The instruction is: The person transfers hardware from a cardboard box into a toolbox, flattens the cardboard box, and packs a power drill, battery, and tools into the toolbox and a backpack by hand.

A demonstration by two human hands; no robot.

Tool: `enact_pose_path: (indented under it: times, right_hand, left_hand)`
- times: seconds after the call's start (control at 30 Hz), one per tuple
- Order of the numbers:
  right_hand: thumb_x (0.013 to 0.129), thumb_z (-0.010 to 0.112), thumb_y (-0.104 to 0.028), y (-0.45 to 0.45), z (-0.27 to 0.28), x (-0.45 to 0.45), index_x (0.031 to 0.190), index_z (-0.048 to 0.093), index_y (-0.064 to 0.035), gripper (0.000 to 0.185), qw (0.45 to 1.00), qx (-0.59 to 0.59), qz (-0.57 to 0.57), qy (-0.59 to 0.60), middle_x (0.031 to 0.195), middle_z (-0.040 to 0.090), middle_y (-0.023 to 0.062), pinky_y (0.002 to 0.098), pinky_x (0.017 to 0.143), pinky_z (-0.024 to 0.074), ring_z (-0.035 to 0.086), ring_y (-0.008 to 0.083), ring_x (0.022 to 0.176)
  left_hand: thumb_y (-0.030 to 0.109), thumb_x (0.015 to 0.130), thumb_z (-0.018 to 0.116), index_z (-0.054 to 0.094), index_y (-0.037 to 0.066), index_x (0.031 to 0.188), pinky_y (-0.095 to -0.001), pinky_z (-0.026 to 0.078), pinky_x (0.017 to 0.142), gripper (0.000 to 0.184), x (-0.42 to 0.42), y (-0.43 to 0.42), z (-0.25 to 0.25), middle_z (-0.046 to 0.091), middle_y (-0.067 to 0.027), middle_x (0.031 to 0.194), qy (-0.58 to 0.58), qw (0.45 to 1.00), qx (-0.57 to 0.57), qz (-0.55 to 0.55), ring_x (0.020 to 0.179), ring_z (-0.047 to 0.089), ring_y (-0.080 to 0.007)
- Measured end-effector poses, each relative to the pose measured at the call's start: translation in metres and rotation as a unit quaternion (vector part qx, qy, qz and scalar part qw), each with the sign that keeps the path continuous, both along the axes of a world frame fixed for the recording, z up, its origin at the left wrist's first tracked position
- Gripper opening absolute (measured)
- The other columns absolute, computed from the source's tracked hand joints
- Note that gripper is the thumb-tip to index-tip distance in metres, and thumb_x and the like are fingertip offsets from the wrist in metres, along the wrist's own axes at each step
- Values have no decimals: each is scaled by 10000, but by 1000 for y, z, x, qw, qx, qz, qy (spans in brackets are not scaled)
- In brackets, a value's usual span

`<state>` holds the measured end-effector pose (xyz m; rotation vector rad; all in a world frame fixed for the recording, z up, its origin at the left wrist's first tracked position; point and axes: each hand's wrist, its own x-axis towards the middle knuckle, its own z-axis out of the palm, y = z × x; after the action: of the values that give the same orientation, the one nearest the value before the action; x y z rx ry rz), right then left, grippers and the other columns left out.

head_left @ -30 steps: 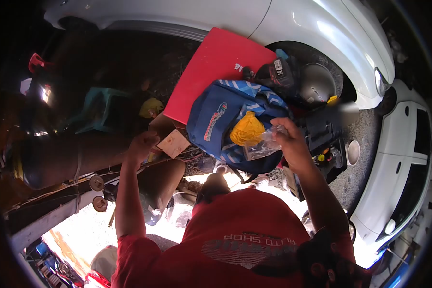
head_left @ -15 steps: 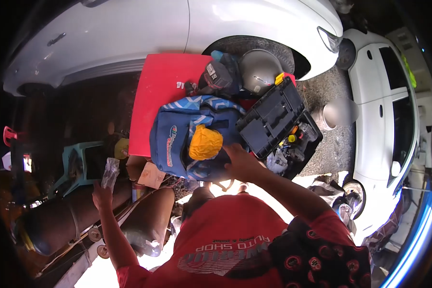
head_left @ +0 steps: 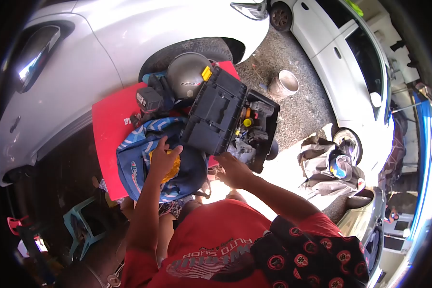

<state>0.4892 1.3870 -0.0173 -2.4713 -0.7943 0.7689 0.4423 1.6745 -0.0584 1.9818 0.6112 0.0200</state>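
Observation:
My left hand (head_left: 164,161) is over the blue backpack (head_left: 129,163), its thumb and index finger apart, partly covering a bunched yellow cloth-like thing (head_left: 174,169). No clear plastic piece shows in this hand. My right hand (head_left: 234,172) is at the lower corner of the black toolbox lid (head_left: 211,110), fingers stretched toward it and thumb apart; whether they touch the lid is unclear. In the toolbox (head_left: 269,129) lie a grey power tool (head_left: 261,109), a round yellow item (head_left: 247,122) and clear plastic (head_left: 243,152).
Backpack and toolbox rest on a red surface (head_left: 108,115) with a grey helmet (head_left: 185,72) and a black battery-like block (head_left: 149,100). White cars (head_left: 129,43) stand beyond. A white bucket (head_left: 284,84) is on the ground; a teal stool (head_left: 84,225) is at left.
My left hand has come from the far left, where it held a clear plastic piece, onto the backpack. My right hand has shifted to the toolbox's corner. The view has turned right.

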Motion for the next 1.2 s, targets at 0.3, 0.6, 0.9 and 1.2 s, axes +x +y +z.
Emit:
enact_pose_path:
  times: [0.3, 0.6, 0.9, 1.2]
  right_hand:
    - [914, 691, -225, -148, -19, -9, 1448, 484, -91, 589, 975, 31, -218, 14, 1364, 531, 214, 493, 976, 533, 637, 407, 1155]
    - [908, 731, -168, -218, -16, -10, 1418, 517, -71, 561, 960, -11, -280, 28, 1380, 520, 209, 446, 952, 546, 665, 335, 1094]
    - [904, 716, -125, -250, -18, -19, 1397, 521, -44, 536, 954, -25, -298, 32, 1359, 528, 223, 447, 917, 554, 671, 350, 1061]
    - [905, 732, -139, -262, -8, -34, 1407, 521, -64, 550, 947, -70, -311, 37, 1371, 536, 203, 451, 920, 556, 675, 338, 1064]
  left_hand:
    - [360, 828, 819, 585, -47, 1354, -410, 535, 935, 705, 62, -13, -29, 711, -223, 1142, 63, 997, 31, -31, 1046, 698, -358]
    - [510, 757, 840, 325, 48, 1577, -502, 516, 1020, 1073, 136, 55, 2, 687, -247, 1262, 80, 899, 352, 249, 1204, 646, -437]
    - [551, 681, 885, 439, 55, 1512, -498, 569, 870, 1066, 163, 110, -50, 734, -206, 1145, -50, 956, 243, 155, 1029, 727, -354]
    - [651, 669, 869, 697, 151, 1027, -312, 329, 474, 639, 153, 148, -88, 535, 2, 711, 29, 943, -203, 261, 505, 409, -142]
